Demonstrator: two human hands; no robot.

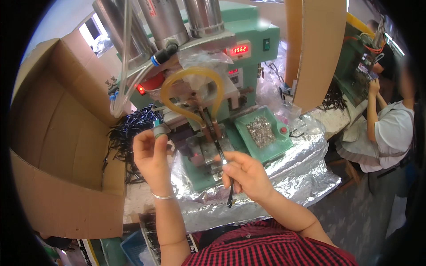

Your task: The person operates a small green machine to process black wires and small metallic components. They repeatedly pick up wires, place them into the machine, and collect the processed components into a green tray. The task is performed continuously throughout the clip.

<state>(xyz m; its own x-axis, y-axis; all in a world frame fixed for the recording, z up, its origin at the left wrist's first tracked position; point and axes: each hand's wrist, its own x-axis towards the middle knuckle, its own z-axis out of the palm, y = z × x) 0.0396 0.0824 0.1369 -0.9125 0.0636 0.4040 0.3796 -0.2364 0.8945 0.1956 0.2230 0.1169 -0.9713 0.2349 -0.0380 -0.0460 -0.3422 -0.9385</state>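
Note:
My right hand [248,175] pinches a dark eyeglass temple [230,195] between thumb and fingers. The temple's curved tip hangs toward me, while its far end reaches into the green machine [195,175], between the copper ends of a looped yellow hose [191,72]. To the left, my left hand [153,153] is closed, thumb against fingers, at a short grey-green cylinder [159,130]. Whether the cylinder is held, worn on a finger or part of the machine, I cannot tell. Behind this hand lies a heap of dark temples [133,124].
A green tray [284,144] of small metal pieces stands right of the machine on a foil-covered table [306,170]. A large open cardboard box [57,177] stands at the left. An upright cardboard panel [321,53] rises at the right; beyond it a person [390,133] sits at another machine.

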